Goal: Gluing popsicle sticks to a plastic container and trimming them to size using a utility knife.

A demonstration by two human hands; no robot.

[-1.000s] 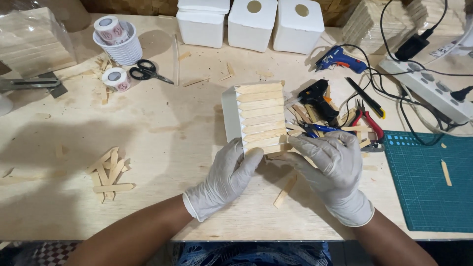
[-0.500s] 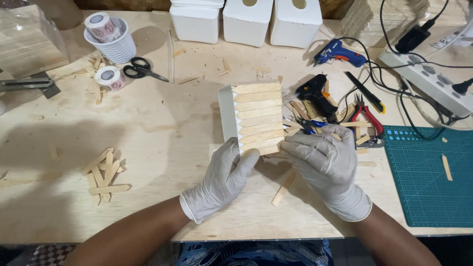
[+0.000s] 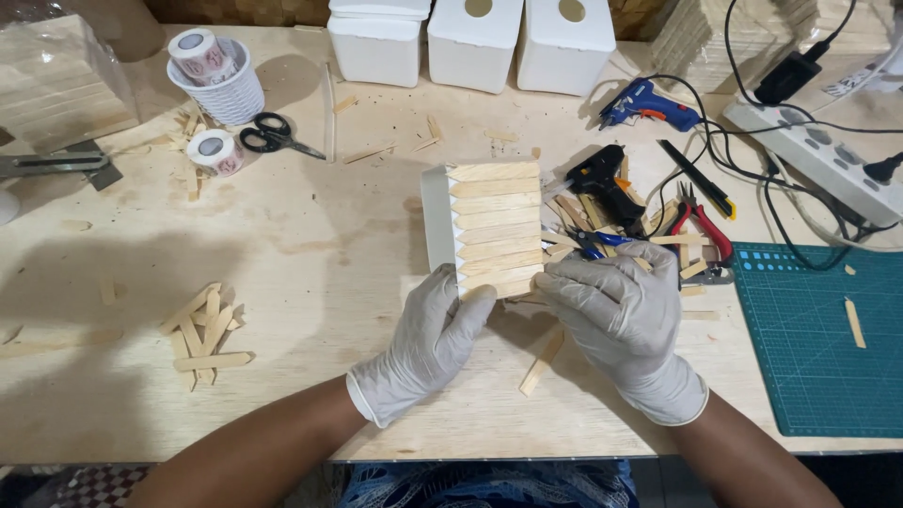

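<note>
Left hand: I see my gloved left hand (image 3: 428, 343) clasping the near left corner of the stick panel (image 3: 494, 229), thumb on top.
Right hand: my gloved right hand (image 3: 616, 315) pinches the panel's near right corner, fingers curled tight on it.
Panel: a white card faced with rows of pointed wooden sticks, lying around the middle of the counter (image 3: 310, 235), its near end in both hands.
Loose stick: one stick (image 3: 543, 359) lies on the counter below my right hand.
Stick pile: a heap of sticks (image 3: 202, 325) sits towards the near left edge.
Tools: scissors (image 3: 275, 134) far left, blue glue gun (image 3: 649, 102) far right, green cutting mat (image 3: 814, 339) at the right edge.
</note>
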